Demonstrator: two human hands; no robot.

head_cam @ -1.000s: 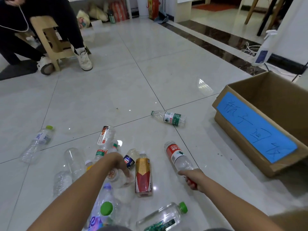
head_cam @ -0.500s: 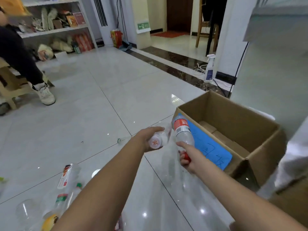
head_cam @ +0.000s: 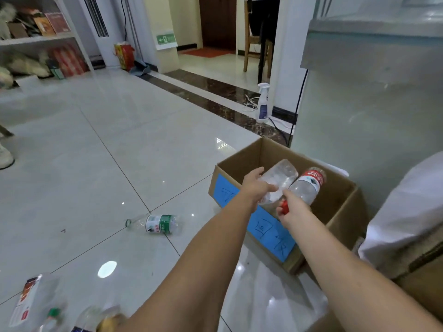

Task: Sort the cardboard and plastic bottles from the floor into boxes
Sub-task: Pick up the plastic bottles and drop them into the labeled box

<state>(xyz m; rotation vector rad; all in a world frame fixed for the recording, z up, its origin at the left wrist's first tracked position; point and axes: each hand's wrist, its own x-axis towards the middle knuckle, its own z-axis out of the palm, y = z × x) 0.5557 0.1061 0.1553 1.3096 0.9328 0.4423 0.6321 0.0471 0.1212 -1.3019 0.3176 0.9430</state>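
Head view: your left hand (head_cam: 256,188) grips a clear bottle (head_cam: 281,174) and your right hand (head_cam: 293,209) pinches a red-capped bottle (head_cam: 308,185) over the box (head_cam: 335,219); next, release both inside.

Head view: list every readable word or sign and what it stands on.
"回": handwritten on the blue label of the cardboard box; its other characters are covered or unclear.
Green sign on the pillar: arrow only, text too small.
Red-labelled bottle, green-labelled bottle: print blurred.
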